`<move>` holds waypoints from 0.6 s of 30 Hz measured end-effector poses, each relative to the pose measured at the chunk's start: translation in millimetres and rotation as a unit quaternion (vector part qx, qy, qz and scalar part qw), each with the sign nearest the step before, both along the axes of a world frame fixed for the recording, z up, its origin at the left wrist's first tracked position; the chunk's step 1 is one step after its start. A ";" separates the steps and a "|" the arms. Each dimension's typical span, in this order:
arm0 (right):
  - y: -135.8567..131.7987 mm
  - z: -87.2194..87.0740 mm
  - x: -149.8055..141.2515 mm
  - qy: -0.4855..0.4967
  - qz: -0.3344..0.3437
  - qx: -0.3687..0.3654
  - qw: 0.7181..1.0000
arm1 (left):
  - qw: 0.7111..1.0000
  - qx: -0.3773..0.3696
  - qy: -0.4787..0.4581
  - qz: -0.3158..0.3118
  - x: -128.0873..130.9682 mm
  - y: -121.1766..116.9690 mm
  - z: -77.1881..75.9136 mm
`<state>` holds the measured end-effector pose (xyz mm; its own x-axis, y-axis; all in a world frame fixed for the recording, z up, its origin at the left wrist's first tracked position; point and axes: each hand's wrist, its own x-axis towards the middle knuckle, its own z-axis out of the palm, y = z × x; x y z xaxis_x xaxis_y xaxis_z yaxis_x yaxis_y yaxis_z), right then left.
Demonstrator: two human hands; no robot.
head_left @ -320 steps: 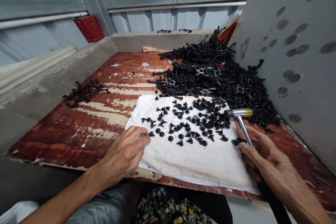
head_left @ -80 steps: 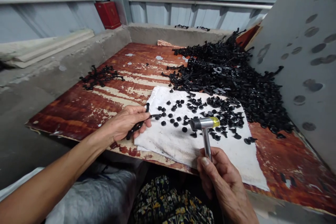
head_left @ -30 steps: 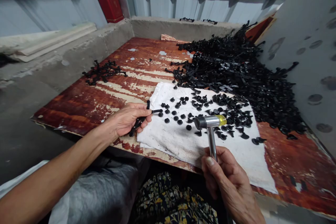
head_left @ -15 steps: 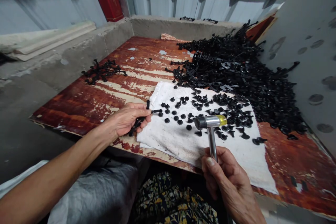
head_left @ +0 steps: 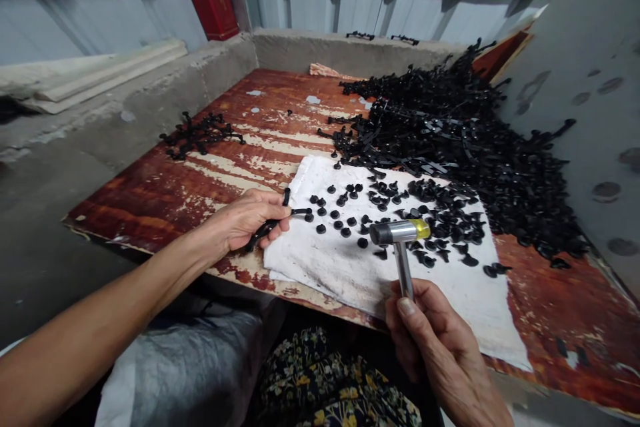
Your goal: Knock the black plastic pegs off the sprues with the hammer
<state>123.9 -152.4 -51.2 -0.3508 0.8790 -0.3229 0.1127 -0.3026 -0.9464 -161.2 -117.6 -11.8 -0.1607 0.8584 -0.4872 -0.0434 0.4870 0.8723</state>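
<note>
My left hand (head_left: 260, 219) is closed on a black part with several arms (head_left: 262, 233); one arm reaches right over the edge of a white cloth (head_left: 320, 273), and another sticks up above my fingers. In my right hand (head_left: 437, 337) is a small mallet (head_left: 403, 260), gripped by its handle. Its metal head has a dark face on the left and a yellow face (head_left: 420, 229) on the right, held above the cloth. Small black round-headed pieces (head_left: 345, 232) lie scattered across the cloth between and beyond my hands. The lower handle is hidden by my fingers.
A large heap of black parts (head_left: 450, 127) covers the board's back right. A smaller pile of black branched parts (head_left: 200, 133) lies at the left of the worn red-brown board (head_left: 270, 113). Concrete ledges (head_left: 300, 50) border it, with a red box (head_left: 214, 11) in the corner.
The whole view has shifted slightly to the right. Both hands keep their holds, with the left hand and its black part almost unmoved against the cloth.
</note>
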 end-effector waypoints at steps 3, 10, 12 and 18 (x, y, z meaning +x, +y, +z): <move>8.4 3.9 3.8 -0.094 0.063 0.134 0.985 | 0.999 0.006 0.025 -0.020 -2.6 3.6 0.1; 46.1 24.5 -19.3 -0.208 0.180 0.492 0.826 | 0.996 0.021 0.076 -0.051 -6.8 10.3 4.3; 54.0 25.8 -27.3 -0.224 0.200 0.514 0.803 | 0.994 0.018 0.084 -0.070 -10.1 12.6 3.2; 61.5 25.3 -39.3 -0.259 0.200 0.558 0.762 | 0.991 0.023 0.073 -0.106 -19.3 18.8 -2.8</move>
<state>84.6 -91.0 -25.9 -0.7431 0.5631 0.3615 0.4305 0.8159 -0.3859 -180.4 -98.8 -14.7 -0.0403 0.9015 -0.4308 0.1838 0.4305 0.8837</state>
